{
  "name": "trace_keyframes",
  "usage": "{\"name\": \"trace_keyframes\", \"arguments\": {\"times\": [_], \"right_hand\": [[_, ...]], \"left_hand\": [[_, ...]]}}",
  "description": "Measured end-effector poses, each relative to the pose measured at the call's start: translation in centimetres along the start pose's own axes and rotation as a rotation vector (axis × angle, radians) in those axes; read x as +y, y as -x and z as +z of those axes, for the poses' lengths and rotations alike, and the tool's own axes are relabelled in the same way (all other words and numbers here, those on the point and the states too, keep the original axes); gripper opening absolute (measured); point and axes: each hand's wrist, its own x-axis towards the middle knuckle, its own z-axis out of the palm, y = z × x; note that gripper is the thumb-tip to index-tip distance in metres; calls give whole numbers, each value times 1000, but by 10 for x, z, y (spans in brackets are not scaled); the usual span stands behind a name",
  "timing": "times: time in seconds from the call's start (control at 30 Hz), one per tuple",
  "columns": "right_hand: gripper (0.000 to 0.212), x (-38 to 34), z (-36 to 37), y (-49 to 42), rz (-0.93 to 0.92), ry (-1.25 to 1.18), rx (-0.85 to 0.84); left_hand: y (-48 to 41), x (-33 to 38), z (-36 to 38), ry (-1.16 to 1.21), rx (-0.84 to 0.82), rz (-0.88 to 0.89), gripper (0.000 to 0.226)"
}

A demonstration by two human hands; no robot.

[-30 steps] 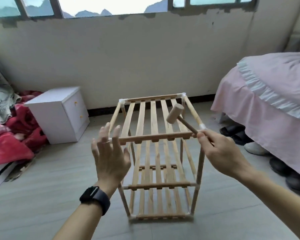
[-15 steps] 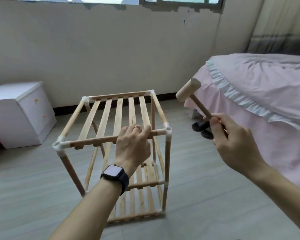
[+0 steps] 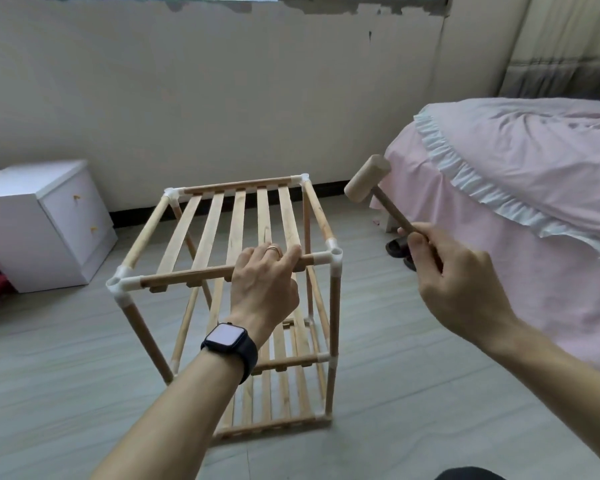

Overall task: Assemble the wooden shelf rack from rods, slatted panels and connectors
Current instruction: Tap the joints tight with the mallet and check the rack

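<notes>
The wooden shelf rack (image 3: 201, 237) stands upright on the floor, with three slatted tiers joined by rods and white corner connectors (image 3: 334, 255). My left hand (image 3: 262, 282), a watch on its wrist, grips the near top rod (image 3: 187, 274) right of its middle, fingers curled over it. My right hand (image 3: 454, 282) holds a small wooden mallet (image 3: 368, 183) by its handle, raised to the right of the rack, its head above and beyond the near right top corner.
A white bedside cabinet (image 3: 39, 220) stands at the left by the wall. A bed with a pink cover (image 3: 520, 174) fills the right side, with dark slippers (image 3: 397, 247) under its edge. Grey floor (image 3: 395, 393) surrounds the rack.
My left hand went from hovering open to gripping the near top rod. The mallet moved from over the top tier out to the right. The view shifted right.
</notes>
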Motion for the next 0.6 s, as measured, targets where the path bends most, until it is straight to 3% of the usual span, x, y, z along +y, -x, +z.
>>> {"name": "trace_keyframes", "arguments": {"times": [0.1, 0.17, 0.23, 0.33, 0.43, 0.53, 0.6], "right_hand": [[32, -2, 7, 3, 53, 185, -272], [26, -5, 3, -1, 66, 130, -247], [18, -16, 4, -3, 66, -44, -193], [32, -42, 15, -7, 169, -419, -280], [22, -77, 25, -19, 284, -836, -438], [53, -107, 40, -37, 259, -1127, -616], [68, -131, 56, -51, 219, -1261, -714]], "left_hand": [[0, 0, 1, -2, -13, -2, 38], [-2, -1, 1, 8, -38, 17, 40], [-4, -6, 0, 45, -90, 57, 46], [2, -28, -7, 166, -157, 40, 70], [26, -68, -22, 249, -19, -154, 76], [61, -111, -33, 250, 200, -378, 80], [83, -134, -35, 264, 230, -535, 84]]}}
